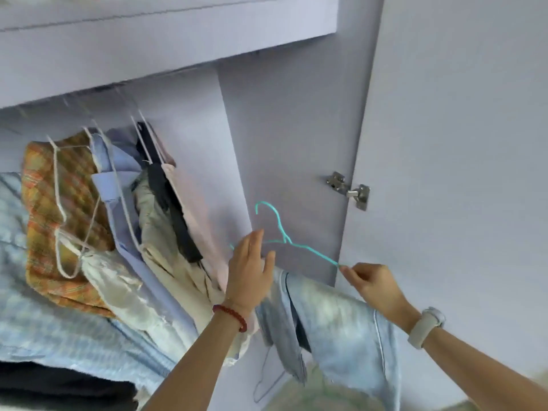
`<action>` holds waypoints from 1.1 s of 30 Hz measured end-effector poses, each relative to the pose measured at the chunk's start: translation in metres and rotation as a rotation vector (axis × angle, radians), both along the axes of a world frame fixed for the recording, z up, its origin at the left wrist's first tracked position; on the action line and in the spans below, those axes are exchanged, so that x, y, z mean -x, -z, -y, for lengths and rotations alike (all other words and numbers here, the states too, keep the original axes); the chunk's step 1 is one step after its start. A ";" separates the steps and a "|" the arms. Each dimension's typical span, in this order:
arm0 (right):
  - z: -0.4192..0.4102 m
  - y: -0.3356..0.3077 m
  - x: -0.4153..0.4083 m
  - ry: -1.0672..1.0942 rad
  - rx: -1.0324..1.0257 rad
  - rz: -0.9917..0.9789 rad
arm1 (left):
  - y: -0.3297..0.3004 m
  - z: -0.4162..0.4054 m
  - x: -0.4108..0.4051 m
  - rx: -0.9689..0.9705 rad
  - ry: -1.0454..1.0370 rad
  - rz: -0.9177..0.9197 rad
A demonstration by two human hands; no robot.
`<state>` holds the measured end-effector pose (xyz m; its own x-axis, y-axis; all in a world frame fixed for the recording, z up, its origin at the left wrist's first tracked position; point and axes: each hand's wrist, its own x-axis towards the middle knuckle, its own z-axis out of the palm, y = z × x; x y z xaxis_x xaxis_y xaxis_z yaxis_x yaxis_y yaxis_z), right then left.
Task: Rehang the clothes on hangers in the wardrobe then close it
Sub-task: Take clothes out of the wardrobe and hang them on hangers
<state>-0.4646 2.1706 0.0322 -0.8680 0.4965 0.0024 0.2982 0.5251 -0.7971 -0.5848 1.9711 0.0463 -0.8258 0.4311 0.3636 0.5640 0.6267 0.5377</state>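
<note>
Teal hanger [292, 243] end between right fingers [350, 272]

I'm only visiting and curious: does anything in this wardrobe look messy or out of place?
Yes. The white hangers lie tilted on the bunched clothes, which lean in a heap rather than hanging straight. The teal hanger is off the rail, pinched by the right hand, jeans draped over it. The wardrobe door stands open.

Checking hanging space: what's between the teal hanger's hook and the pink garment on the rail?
In the head view, only bare wardrobe wall separates the teal hanger hook from the pink garment.
</note>
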 end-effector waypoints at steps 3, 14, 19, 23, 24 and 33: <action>-0.013 0.006 -0.058 0.063 -0.116 0.127 | 0.027 -0.039 -0.023 0.053 0.231 0.046; -0.012 0.009 -0.271 0.359 -0.302 0.233 | 0.063 -0.116 -0.174 -0.227 0.617 0.599; 0.015 -0.002 -0.323 0.391 -0.532 0.172 | 0.044 -0.129 -0.237 -0.272 0.854 0.539; 0.023 -0.017 -0.345 0.478 -0.625 0.114 | 0.016 -0.150 -0.267 -0.326 0.990 0.464; 0.020 -0.020 -0.350 0.510 -0.672 0.091 | 0.008 -0.158 -0.274 -0.325 1.025 0.455; -0.041 -0.076 -0.413 0.794 -0.882 -0.054 | -0.059 -0.249 -0.361 -0.414 1.095 0.360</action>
